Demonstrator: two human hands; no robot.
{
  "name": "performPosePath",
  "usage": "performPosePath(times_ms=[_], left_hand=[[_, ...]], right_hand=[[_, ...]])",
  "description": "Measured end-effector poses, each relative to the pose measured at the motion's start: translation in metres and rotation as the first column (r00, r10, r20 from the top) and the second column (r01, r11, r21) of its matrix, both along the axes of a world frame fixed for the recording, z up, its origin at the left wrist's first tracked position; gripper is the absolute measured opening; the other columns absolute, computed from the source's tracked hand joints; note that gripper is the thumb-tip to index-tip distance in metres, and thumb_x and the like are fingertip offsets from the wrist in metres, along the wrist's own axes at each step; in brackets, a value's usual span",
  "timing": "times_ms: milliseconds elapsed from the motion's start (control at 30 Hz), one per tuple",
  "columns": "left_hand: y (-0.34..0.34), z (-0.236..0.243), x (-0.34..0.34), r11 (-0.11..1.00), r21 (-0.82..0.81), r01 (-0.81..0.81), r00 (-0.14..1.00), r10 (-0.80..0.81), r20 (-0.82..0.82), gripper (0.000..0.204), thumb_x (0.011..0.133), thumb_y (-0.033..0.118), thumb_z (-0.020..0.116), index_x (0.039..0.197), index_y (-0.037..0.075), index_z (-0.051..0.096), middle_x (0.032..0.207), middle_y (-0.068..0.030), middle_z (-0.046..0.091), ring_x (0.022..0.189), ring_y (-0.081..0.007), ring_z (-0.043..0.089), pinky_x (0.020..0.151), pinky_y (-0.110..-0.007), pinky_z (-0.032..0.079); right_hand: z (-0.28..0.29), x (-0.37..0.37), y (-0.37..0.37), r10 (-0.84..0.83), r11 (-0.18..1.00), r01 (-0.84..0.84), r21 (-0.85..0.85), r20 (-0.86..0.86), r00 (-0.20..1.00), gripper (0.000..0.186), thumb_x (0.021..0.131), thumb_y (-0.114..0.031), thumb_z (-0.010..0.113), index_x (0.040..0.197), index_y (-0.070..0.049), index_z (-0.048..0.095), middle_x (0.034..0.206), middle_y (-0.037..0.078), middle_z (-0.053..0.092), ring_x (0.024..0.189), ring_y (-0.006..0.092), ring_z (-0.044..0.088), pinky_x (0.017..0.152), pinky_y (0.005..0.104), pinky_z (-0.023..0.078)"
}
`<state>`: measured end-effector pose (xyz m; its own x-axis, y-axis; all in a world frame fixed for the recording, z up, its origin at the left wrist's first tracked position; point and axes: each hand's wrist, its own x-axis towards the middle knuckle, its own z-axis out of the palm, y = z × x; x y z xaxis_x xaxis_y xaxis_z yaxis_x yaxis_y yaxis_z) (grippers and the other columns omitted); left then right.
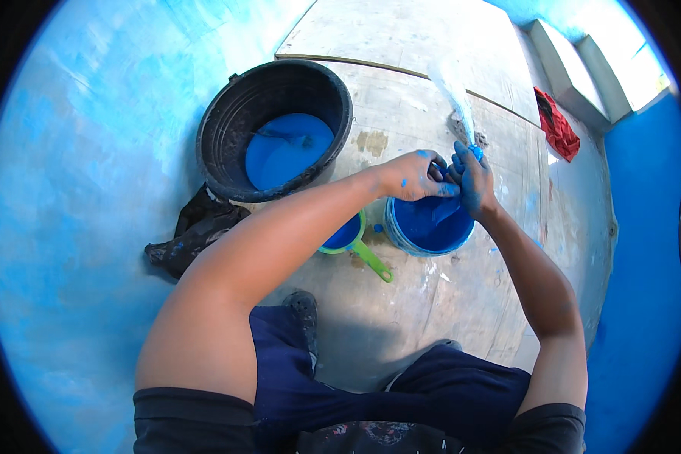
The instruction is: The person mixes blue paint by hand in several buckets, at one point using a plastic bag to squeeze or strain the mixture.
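My right hand (pixel 473 181), smeared with blue paint, is closed around a clear plastic bag (pixel 461 102). The bag's pale, streaked length sticks up beyond the fist, and its gathered part by the fingers is blue. Against it, my left hand (pixel 416 175) is closed too, pinching what looks like the bag's paint-coated lower part; the fingers partly hide this. Both hands are over the far rim of a light-coloured bucket (pixel 431 252) with deep blue paint inside. Left of this bucket, a green-handled dipper (pixel 372 261) holds blue paint, partly hidden by my left forearm.
A large black tub (pixel 227 125) with lighter blue liquid and a paint-covered tool in it stands at the far left. Beside it lies a crumpled black plastic bag (pixel 197 227). Red cloth (pixel 556 125) lies far right. Blue-painted walls flank the stained board floor (pixel 371 318).
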<state>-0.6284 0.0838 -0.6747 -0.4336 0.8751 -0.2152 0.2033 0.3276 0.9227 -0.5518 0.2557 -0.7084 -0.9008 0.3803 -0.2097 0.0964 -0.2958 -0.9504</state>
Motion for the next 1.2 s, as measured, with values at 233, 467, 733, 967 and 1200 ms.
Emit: performPosePath(times_ms=[233, 467, 733, 967, 1200], left_hand=[[0.009, 0.016, 0.012, 0.986, 0.092, -0.139, 0.969, 0.116, 0.218, 0.075, 0.077, 0.016, 0.080, 0.142, 0.006, 0.045, 0.126, -0.0136, 0.063, 0.115, -0.0210, 0.058, 0.101, -0.035, 0.046], [0.030, 0.000, 0.014, 0.995, -0.021, -0.093, 0.995, 0.092, -0.040, 0.044, 0.087, 0.028, 0.066, 0.120, -0.001, 0.064, 0.116, -0.0216, 0.067, 0.109, -0.0306, 0.063, 0.098, -0.036, 0.047], [0.041, -0.040, 0.017, 0.993, 0.115, 0.022, 0.882, 0.035, -0.471, 0.029, 0.095, 0.015, 0.046, 0.113, 0.002, 0.066, 0.110, -0.0219, 0.066, 0.106, -0.0389, 0.061, 0.094, -0.043, 0.048], [0.043, -0.026, 0.013, 0.999, -0.047, 0.024, 0.974, -0.034, -0.224, 0.036, 0.102, 0.025, 0.042, 0.105, 0.005, 0.071, 0.096, -0.0178, 0.067, 0.087, -0.0280, 0.062, 0.082, -0.039, 0.048], [0.044, -0.034, 0.005, 0.989, -0.084, 0.125, 0.950, -0.144, -0.279, 0.039, 0.102, 0.025, 0.040, 0.098, 0.005, 0.073, 0.085, -0.0116, 0.068, 0.074, -0.0231, 0.058, 0.073, -0.038, 0.046]], right_hand=[[0.050, 0.008, -0.019, 0.283, 0.959, -0.282, -0.015, 0.016, 0.959, 0.037, 0.105, -0.039, 0.045, 0.106, -0.007, 0.062, 0.087, 0.004, 0.055, 0.089, 0.0155, 0.058, 0.081, 0.0277, 0.047], [0.051, 0.013, -0.008, 0.338, 0.833, -0.315, 0.455, 0.032, 0.941, 0.051, 0.105, -0.046, 0.042, 0.128, -0.005, 0.062, 0.102, 0.009, 0.061, 0.102, 0.0182, 0.059, 0.090, 0.0338, 0.051], [0.042, -0.001, 0.005, 0.200, 0.813, -0.267, 0.518, 0.182, 0.963, 0.050, 0.102, -0.045, 0.051, 0.095, 0.002, 0.068, 0.076, 0.006, 0.064, 0.067, 0.0140, 0.060, 0.064, 0.0307, 0.050], [0.038, -0.013, 0.020, 0.178, 0.854, -0.269, 0.445, 0.238, 0.955, 0.059, 0.098, -0.047, 0.056, 0.067, 0.002, 0.064, 0.062, 0.012, 0.061, 0.049, 0.0182, 0.057, 0.052, 0.0367, 0.049], [0.010, -0.024, 0.036, 0.066, 0.499, -0.275, 0.822, 0.280, 0.958, 0.049, 0.091, -0.040, 0.062, 0.074, 0.006, 0.069, 0.070, 0.022, 0.066, 0.067, 0.0344, 0.067, 0.073, 0.0475, 0.053]])
